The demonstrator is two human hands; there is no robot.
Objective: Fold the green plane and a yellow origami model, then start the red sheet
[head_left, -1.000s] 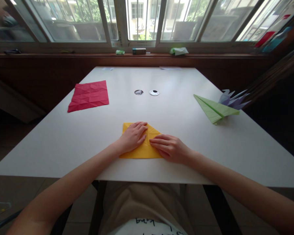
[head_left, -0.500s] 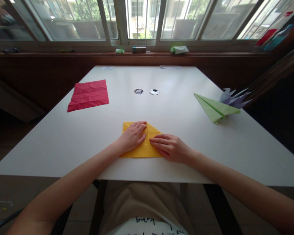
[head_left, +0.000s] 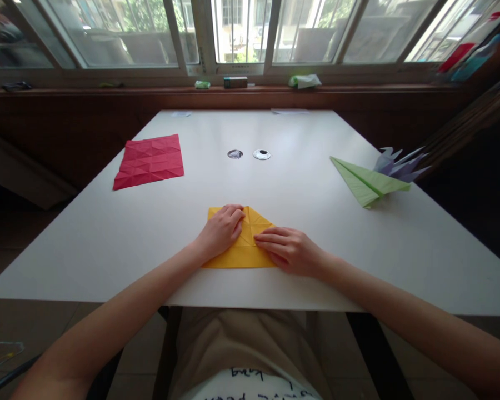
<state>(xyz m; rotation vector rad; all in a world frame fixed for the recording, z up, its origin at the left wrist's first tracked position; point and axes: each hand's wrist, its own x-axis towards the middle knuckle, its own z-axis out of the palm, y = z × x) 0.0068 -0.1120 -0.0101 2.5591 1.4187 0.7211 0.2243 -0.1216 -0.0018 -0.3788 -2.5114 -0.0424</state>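
A sheet of yellow origami paper [head_left: 237,256] lies near the table's front edge. Its upper right corner is folded in, giving a slanted right side, and crease lines cross its middle. Over its left half rests my left hand [head_left: 221,230], fingers curled and pressed onto the paper. My right hand [head_left: 290,249] grips the right side, its fingers together on top of the folded part. The paper's right corner and part of its left side are hidden under my hands.
A creased red paper square [head_left: 150,160] lies at the left of the white table [head_left: 120,244]. To the right are a green folded paper plane [head_left: 369,182] and purple paper cranes [head_left: 400,165]. Two round grommets [head_left: 261,155] sit mid-table. Small items line the windowsill [head_left: 150,90].
My left hand has slid slightly left and its fingers have curled more, uncovering more of the paper's creased middle. My right hand stays in place.
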